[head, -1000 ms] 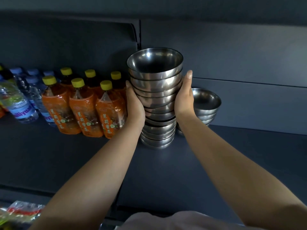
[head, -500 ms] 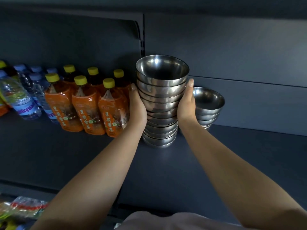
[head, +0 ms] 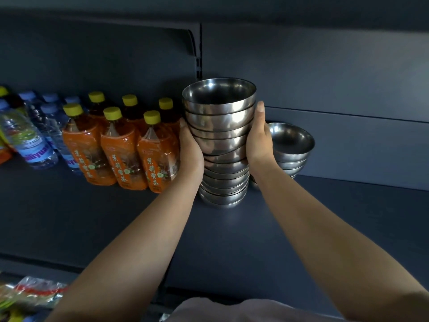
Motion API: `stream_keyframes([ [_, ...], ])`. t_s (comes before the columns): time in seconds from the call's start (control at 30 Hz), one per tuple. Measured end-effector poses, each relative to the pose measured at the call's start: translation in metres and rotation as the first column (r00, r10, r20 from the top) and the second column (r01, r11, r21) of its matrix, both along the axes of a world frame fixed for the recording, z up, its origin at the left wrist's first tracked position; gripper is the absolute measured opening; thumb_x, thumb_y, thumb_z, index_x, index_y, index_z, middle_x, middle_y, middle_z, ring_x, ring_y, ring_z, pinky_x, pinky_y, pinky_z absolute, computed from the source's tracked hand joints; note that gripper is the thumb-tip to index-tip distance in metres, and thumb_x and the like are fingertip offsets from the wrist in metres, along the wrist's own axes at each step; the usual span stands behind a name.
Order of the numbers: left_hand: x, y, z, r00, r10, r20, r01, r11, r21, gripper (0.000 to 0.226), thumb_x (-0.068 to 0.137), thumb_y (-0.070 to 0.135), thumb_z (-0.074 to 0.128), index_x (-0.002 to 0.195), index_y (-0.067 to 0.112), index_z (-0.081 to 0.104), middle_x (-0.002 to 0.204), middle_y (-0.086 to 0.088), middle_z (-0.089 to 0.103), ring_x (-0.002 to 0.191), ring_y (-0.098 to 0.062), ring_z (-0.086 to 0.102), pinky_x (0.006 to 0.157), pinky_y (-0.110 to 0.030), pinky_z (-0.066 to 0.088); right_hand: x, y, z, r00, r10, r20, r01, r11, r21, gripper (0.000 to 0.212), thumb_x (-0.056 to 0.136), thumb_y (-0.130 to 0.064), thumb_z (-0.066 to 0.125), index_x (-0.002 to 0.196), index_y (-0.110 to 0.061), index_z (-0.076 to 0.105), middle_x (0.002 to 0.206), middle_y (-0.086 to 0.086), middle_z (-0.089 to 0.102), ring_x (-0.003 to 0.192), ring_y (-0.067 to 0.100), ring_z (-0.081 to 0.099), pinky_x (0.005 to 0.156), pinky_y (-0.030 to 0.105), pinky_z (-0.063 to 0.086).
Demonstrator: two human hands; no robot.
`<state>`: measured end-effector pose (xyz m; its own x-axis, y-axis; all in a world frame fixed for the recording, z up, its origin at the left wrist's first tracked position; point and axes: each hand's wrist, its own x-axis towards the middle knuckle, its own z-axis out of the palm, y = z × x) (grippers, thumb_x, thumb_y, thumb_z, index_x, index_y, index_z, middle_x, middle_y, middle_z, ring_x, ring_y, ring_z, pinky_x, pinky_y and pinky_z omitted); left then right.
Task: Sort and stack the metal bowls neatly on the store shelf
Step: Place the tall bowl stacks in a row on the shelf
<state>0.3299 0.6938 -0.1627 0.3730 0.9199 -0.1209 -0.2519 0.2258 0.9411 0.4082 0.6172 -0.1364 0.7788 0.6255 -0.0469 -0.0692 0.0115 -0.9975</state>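
From the head camera, a tall stack of metal bowls (head: 220,145) stands on the dark shelf (head: 232,240), its base resting on the shelf surface towards the far side, close to the back panel. The bowls are nested one inside another, and the top one is open upward, showing a shiny inside.

The left hand (head: 191,148) lies against the left side of the stack about halfway up, palm on the metal, with its fingers passing round the far side, out of sight. The right hand (head: 260,140) presses on the right side at about the same height, its thumb pointing up along the upper bowls and its fingers likewise wrapped behind the stack. Both hands grip the stack between them, and both forearms reach in from the near edge.

Just to the right of the tall stack, partly hidden by the right wrist, stands a short stack of bowls (head: 290,147), also on the shelf and near the back panel. Whether the two stacks touch cannot be told.

To the left of the left hand stand orange tea bottles (head: 120,149) with yellow caps, in rows, the nearest just beside the back of the left hand. Farther left are water bottles (head: 34,140) with blue caps. At the near left, below the shelf edge, lie some plastic-wrapped packets (head: 30,293).
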Motion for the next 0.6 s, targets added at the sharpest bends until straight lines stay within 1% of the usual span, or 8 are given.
stream_keyframes([
  [0.07,-0.0003,-0.0020,-0.0016,1.000,0.009,-0.010,-0.009,1.000,-0.008,0.052,0.099,0.049,0.018,0.132,0.020,0.046,0.087,0.011,0.056,0.073,-0.003,0.054,0.041,-0.009,0.044,0.0005,0.0010,0.0009,1.000,-0.004,0.016,0.004,1.000,-0.017,0.064,0.090,-0.066,0.029,0.137,-0.026,0.046,0.136,-0.002,0.053,0.126,0.019,0.048,0.111,0.040,0.034],
  [0.1,-0.0004,-0.0026,-0.0028,1.000,0.017,0.003,-0.017,1.000,-0.010,0.052,0.099,0.049,0.018,0.132,0.019,0.046,0.093,0.009,0.058,0.077,-0.005,0.055,0.047,-0.008,0.045,0.0007,0.0011,0.0009,1.000,0.000,0.022,0.000,1.000,-0.027,0.065,0.090,-0.067,0.029,0.137,-0.026,0.046,0.137,-0.002,0.053,0.127,0.019,0.047,0.111,0.041,0.034],
  [0.17,-0.0002,-0.0024,-0.0033,0.998,0.029,0.050,-0.029,1.000,-0.004,0.051,0.099,0.048,0.020,0.132,0.018,0.046,0.118,0.002,0.059,0.098,-0.011,0.057,0.074,-0.015,0.046,0.0017,0.0017,-0.0001,1.000,0.012,0.025,-0.011,0.999,-0.046,0.068,0.088,-0.069,0.028,0.139,-0.026,0.044,0.138,-0.002,0.052,0.129,0.020,0.046,0.111,0.042,0.034],
  [0.23,0.0001,-0.0032,-0.0029,0.996,0.039,0.075,-0.039,0.999,-0.004,0.050,0.099,0.047,0.022,0.129,0.019,0.049,0.127,-0.001,0.056,0.104,-0.011,0.053,0.084,-0.022,0.041,0.0023,0.0023,-0.0004,1.000,0.011,0.020,-0.010,0.998,-0.056,0.071,0.086,-0.072,0.029,0.139,-0.027,0.044,0.138,-0.002,0.052,0.128,0.021,0.046,0.111,0.042,0.034],
  [0.37,-0.0001,-0.0030,-0.0034,0.997,0.046,0.058,-0.045,0.999,-0.014,0.047,0.099,0.047,0.022,0.125,0.021,0.050,0.113,0.005,0.058,0.101,-0.011,0.055,0.079,-0.020,0.043,0.0015,0.0042,-0.0003,1.000,-0.005,0.022,0.006,0.998,-0.057,0.069,0.088,-0.070,0.028,0.139,-0.026,0.044,0.139,-0.001,0.051,0.129,0.020,0.045,0.112,0.042,0.033],
  [0.5,-0.0016,-0.0045,0.0000,1.000,0.025,0.003,-0.025,1.000,-0.012,0.050,0.099,0.048,0.020,0.129,0.019,0.047,0.087,0.011,0.055,0.076,-0.006,0.055,0.044,-0.010,0.045,0.0021,0.0049,-0.0002,1.000,-0.004,-0.002,0.004,0.999,-0.050,0.070,0.087,-0.071,0.029,0.139,-0.027,0.044,0.140,-0.002,0.050,0.130,0.021,0.044,0.112,0.042,0.032],
  [0.53,-0.0014,-0.0041,0.0013,1.000,0.019,-0.008,-0.019,1.000,-0.004,0.051,0.099,0.048,0.019,0.129,0.019,0.047,0.087,0.011,0.056,0.076,-0.006,0.055,0.043,-0.010,0.045,0.0020,0.0049,-0.0003,1.000,-0.004,-0.012,0.004,0.999,-0.045,0.071,0.085,-0.072,0.029,0.139,-0.027,0.044,0.139,-0.002,0.051,0.129,0.021,0.045,0.111,0.043,0.033],
  [0.6,-0.0006,-0.0012,0.0037,1.000,0.013,-0.005,-0.013,1.000,0.006,0.053,0.099,0.049,0.018,0.132,0.018,0.046,0.104,0.008,0.058,0.097,-0.012,0.057,0.059,-0.015,0.046,0.0010,0.0046,-0.0006,0.999,-0.010,-0.032,0.009,0.999,-0.032,0.076,0.080,-0.077,0.031,0.137,-0.028,0.046,0.136,-0.003,0.054,0.126,0.021,0.048,0.110,0.043,0.035],
])
